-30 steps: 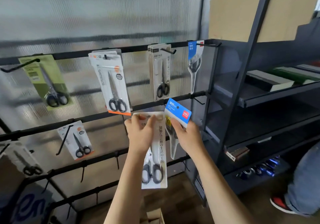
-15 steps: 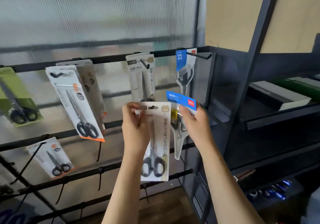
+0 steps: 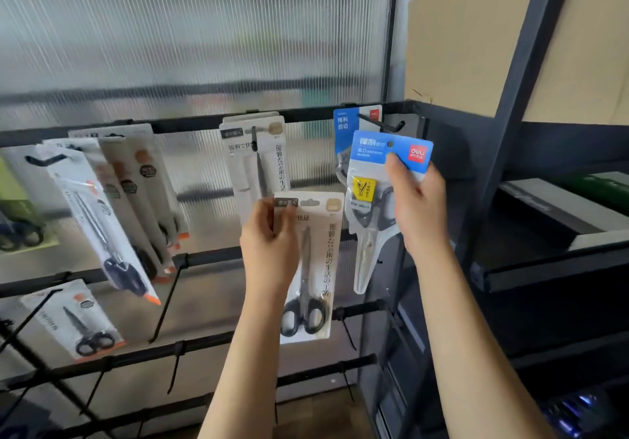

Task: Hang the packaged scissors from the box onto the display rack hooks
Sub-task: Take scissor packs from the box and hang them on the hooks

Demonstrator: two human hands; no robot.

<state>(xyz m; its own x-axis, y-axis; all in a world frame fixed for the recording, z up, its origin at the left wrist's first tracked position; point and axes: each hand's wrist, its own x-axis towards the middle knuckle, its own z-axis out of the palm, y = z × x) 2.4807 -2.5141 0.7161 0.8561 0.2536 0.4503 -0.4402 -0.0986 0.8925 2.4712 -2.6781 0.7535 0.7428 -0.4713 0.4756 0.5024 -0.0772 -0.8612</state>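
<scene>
Head view shows both my hands raised in front of the black metal display rack (image 3: 204, 122), each pinching one pack. My right hand (image 3: 420, 207) grips the blue-headed clear plastic pack of grey-handled scissors (image 3: 381, 180) by its upper edge, thumb over the front; its punched hole sits just below the tip of the black wire hook (image 3: 381, 125), not yet threaded. A matching blue pack (image 3: 345, 125) already hangs on that hook, behind the one I hold. My left hand (image 3: 269, 238) pinches the white card pack of black-handled scissors (image 3: 309, 268) near its top corner, lower and just left of the right hand, beneath the hanging white card packs (image 3: 253, 156).

Likeliest slip, I judge: the hook tip missing the small hole and shoving the flexible header back, or catching the pack already hanging and knocking it off. My thumb lies close to the hole and could block it. The left pack dangles from a corner pinch and may swing into the lower rail.

Right of my right hand, the dark shelf upright (image 3: 503, 132) crowds the hook; room is freer above and toward me.
</scene>
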